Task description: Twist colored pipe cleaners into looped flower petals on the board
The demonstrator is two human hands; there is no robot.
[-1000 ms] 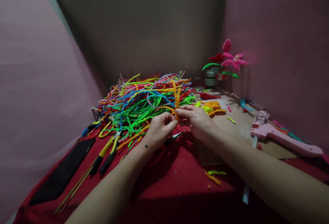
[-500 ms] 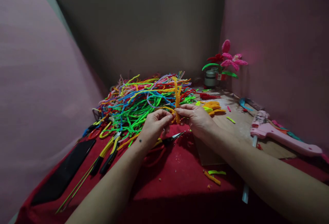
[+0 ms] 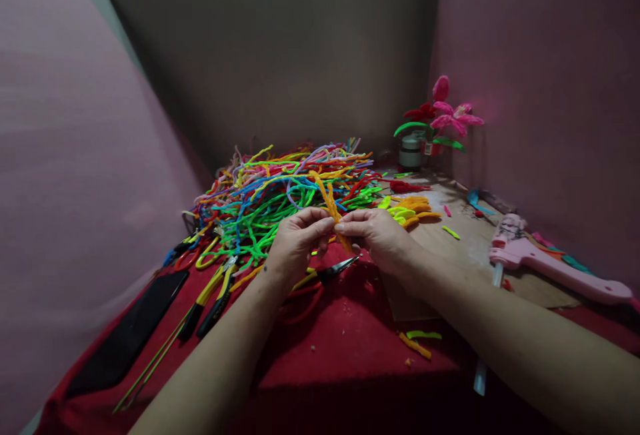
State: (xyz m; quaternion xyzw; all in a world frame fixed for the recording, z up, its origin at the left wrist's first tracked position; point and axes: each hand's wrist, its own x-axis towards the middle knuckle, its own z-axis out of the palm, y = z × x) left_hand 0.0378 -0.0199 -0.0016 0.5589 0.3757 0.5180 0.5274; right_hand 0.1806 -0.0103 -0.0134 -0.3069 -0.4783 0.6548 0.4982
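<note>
Orange pipe cleaners (image 3: 329, 196) lie between my two hands, their upper ends leaning to the left. My left hand (image 3: 303, 235) pinches them from the left side with thumb and forefinger. From the right, my right hand (image 3: 377, 235) grips the same pipe cleaners, its fingertips almost touching those of the left. How the strands are joined at the fingertips is hidden. Just below the hands lies a pair of scissors (image 3: 340, 266) with its blades pointing right. Behind them spreads a big heap of coloured pipe cleaners (image 3: 270, 212).
Pliers (image 3: 215, 298) and a black phone (image 3: 127, 335) lie at left on the red cloth (image 3: 350, 348). A pink glue gun (image 3: 555, 265) rests on the board at right, near orange petal-shaped pieces (image 3: 415, 205). Pipe-cleaner flowers (image 3: 455, 115) stand at the back right.
The orange pipe cleaners have tipped from upright to leaning left. My right hand has moved slightly down, and the fingertips of both hands have come closer together.
</note>
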